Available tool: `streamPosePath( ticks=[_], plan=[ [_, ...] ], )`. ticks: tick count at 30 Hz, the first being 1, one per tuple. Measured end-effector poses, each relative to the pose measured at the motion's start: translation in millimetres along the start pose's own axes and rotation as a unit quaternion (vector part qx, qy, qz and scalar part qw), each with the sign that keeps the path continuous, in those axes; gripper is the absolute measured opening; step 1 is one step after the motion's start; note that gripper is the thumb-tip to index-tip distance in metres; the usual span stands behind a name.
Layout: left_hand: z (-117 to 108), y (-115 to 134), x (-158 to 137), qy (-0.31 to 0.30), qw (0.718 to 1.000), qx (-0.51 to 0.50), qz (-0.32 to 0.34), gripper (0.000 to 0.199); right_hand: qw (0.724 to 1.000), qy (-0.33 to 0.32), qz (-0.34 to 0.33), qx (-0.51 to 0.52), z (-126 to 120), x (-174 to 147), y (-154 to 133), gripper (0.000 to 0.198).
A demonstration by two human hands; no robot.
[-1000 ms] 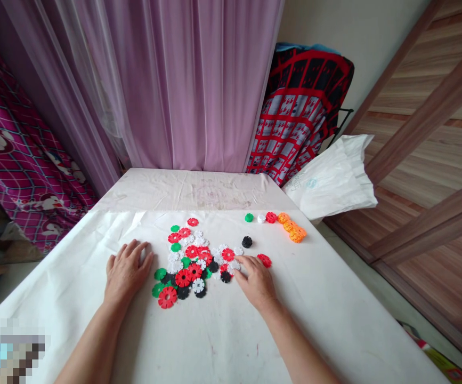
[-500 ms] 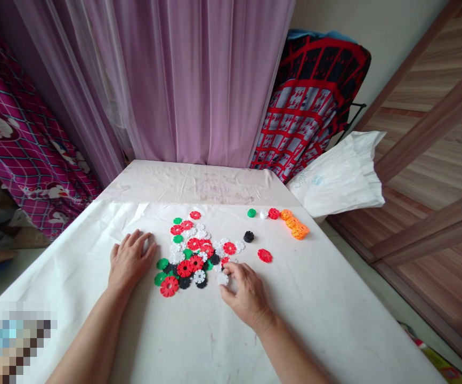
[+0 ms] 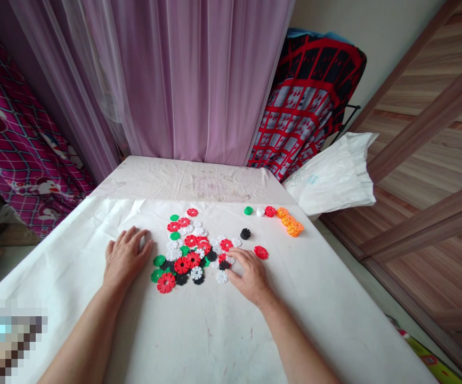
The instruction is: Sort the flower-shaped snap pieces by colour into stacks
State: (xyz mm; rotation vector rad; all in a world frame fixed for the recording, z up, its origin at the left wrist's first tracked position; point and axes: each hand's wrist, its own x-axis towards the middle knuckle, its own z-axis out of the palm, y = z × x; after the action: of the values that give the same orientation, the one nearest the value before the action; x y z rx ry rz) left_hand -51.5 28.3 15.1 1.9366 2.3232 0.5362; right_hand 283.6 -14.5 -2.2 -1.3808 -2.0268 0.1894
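Shifting right hand [image 3: 252, 278] from white disc [image 3: 221, 277] to black disc [image 3: 224, 265], with thumb and forefinger apart; resting left hand [image 3: 124, 260] with loosely spread fingers toward left edge of tabletop [image 3: 175, 341]

No text is legible, including print on the white bag [image 3: 334, 178].

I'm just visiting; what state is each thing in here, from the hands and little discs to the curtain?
Pile: loose discs, overlapping.
Left hand: palm down, fingers spread, left of the pile.
Right hand: thumb and fingers parted, at the pile's right edge.
Black discs: stacked, apart from the pile.
Orange discs: bunched together.
Cloth: creased, stained.
Curtain: hanging in folds.
Bag: crinkled.
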Motion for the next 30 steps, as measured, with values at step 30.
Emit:
streamPosePath(
  ticks=[30],
  plan=[
    [-6.6,4.9,-1.8,-0.021,1.0,0.011,0.005,0.051,0.996,-0.031,0.042,0.066,2.2,-15.8,-23.2,0.032]
  ],
)
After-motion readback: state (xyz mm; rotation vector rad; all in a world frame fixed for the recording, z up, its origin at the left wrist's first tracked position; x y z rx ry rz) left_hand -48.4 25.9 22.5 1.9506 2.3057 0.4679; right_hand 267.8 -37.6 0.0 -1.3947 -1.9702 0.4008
